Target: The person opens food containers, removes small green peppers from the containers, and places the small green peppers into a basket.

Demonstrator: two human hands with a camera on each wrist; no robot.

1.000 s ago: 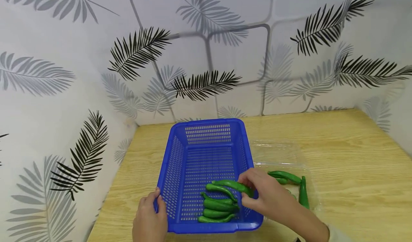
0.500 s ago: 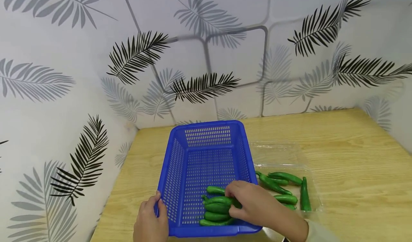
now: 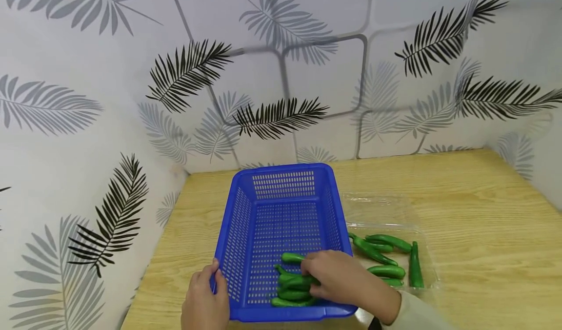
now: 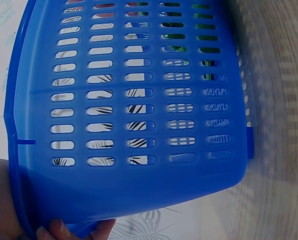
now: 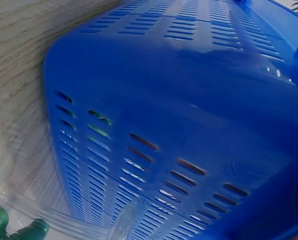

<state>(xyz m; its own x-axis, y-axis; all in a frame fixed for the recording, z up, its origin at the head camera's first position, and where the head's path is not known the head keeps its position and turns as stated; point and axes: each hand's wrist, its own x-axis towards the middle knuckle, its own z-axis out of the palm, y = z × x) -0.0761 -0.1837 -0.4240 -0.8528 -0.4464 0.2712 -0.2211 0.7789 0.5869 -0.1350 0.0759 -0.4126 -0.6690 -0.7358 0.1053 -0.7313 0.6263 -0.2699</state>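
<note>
A blue plastic basket [image 3: 281, 168] with slotted walls stands on the table, several long green peppers [image 3: 290, 302] lying side by side at its near right. My left hand [image 3: 205, 296] grips its left rim, thumb on the inside. Reaching over the right wall, my right hand [image 3: 342, 276] has its fingers curled down on a green pepper [image 3: 295, 279] among the others, hiding their right ends. In the left wrist view, left fingertips [image 4: 58, 229] show at the rim of the basket [image 4: 138, 190]. Only the outer wall of the basket [image 5: 154, 70] fills the right wrist view; the right hand is hidden there.
A clear plastic box [image 3: 428, 257] with its lid [image 3: 373, 207] folded back sits right of the basket and holds several green peppers [image 3: 388, 242]. The wooden table [image 3: 483, 213] meets a leaf-patterned wall [image 3: 316, 139] behind and at the left.
My right hand has carried a green pepper from the basket's right wall down onto the row, then shifted slightly left. The row looks closer together. My left hand stays on the rim.
</note>
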